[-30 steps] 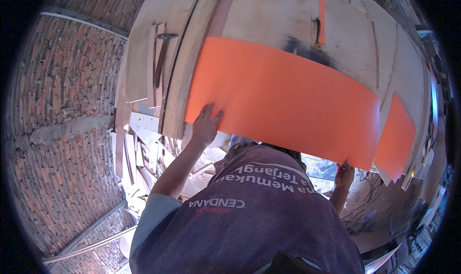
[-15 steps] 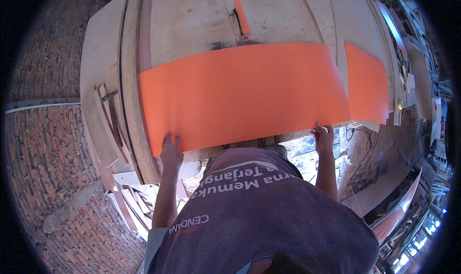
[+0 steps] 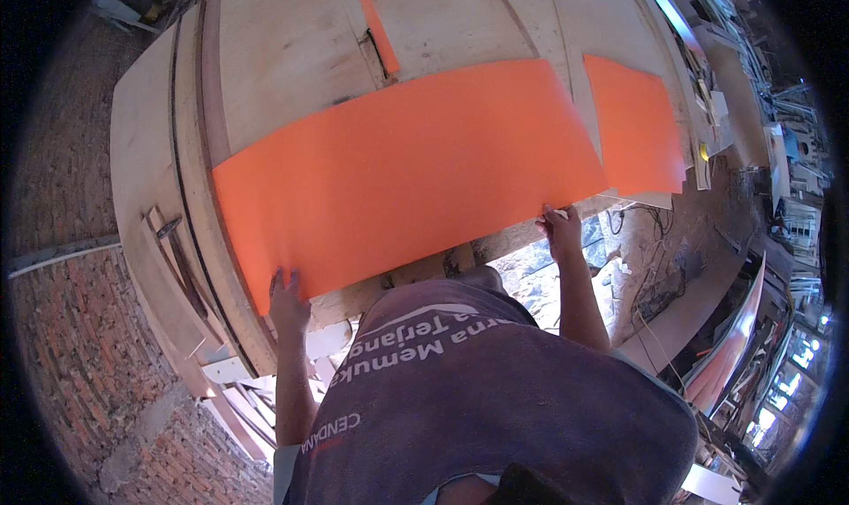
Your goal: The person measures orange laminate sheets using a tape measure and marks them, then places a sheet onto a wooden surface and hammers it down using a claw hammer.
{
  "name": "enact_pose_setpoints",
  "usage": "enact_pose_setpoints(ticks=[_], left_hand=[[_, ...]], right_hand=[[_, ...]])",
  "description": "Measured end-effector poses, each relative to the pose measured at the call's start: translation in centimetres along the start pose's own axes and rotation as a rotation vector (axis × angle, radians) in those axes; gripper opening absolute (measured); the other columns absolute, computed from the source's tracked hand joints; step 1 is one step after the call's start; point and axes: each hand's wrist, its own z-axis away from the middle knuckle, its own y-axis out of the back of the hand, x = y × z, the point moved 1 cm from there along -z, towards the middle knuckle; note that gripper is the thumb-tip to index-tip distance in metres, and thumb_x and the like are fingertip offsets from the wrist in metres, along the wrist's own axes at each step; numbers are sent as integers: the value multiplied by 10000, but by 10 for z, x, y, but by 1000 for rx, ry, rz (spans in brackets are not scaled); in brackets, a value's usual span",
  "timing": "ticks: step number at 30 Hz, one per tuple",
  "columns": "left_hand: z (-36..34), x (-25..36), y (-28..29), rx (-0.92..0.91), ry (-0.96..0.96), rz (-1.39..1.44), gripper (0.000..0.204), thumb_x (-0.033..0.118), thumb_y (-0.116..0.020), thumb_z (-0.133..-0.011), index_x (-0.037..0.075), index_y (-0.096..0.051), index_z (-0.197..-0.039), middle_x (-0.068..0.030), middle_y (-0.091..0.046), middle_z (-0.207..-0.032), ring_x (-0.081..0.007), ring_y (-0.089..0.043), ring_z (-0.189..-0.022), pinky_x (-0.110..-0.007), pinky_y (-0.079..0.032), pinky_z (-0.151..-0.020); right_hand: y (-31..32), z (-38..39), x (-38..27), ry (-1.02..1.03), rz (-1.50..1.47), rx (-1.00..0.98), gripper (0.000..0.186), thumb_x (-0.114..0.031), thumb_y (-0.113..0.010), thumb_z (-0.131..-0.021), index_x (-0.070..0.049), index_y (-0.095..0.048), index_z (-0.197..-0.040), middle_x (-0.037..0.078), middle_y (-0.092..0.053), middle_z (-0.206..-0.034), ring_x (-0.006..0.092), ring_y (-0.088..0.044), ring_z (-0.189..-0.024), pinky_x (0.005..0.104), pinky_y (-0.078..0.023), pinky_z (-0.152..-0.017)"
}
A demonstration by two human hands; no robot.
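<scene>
One large, thin orange rectangular sheet (image 3: 407, 173) lies on the pale wooden bench (image 3: 283, 54). At its seven o'clock, the left hand (image 3: 289, 303) rests with fingers loosely spread; at four o'clock, the right hand (image 3: 562, 231) seems to pinch the edge. Positioning seems the step; next calls for even guiding.

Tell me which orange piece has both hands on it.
The large orange sheet, its near edge touched by the left hand and right hand. No hand touches the smaller orange panel to its right or the narrow orange strip beyond it.
</scene>
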Motion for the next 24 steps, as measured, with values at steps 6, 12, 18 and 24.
enact_pose_setpoints(ticks=[6,12,18,24], left_hand=[[-10,-6,-2,32,-44,4,677,100,-737,-691,144,-577,-1347,-190,-423,-1486,-376,-429,-1344,-436,-451,-1059],[-24,-9,2,17,-37,-8,693,113,-746,-699,180,-562,-1364,-166,-417,-1497,-368,-419,-1354,-431,-440,-1073],[-55,-27,-16,143,-80,-50,699,126,-774,-704,185,-553,-1365,-164,-425,-1492,-364,-432,-1348,-453,-477,-1034],[-99,-28,-9,119,-48,-37,683,101,-765,-707,192,-561,-1352,-169,-436,-1478,-376,-441,-1338,-449,-486,-1028]], right_hand=[[-20,3,-13,-26,1,24,264,-50,-690,-894,-55,-518,-1094,94,-674,-867,162,-665,-689,266,-576,-584],[-32,-9,-10,-20,-15,6,291,-49,-681,-903,-66,-493,-1124,88,-666,-864,170,-670,-712,277,-573,-584],[-52,-32,-18,24,-4,-40,263,-70,-690,-900,-74,-517,-1099,68,-662,-865,154,-660,-716,266,-564,-593],[-76,-66,-24,38,13,-44,262,-54,-713,-871,-63,-543,-1069,68,-666,-864,164,-663,-709,286,-569,-605]])
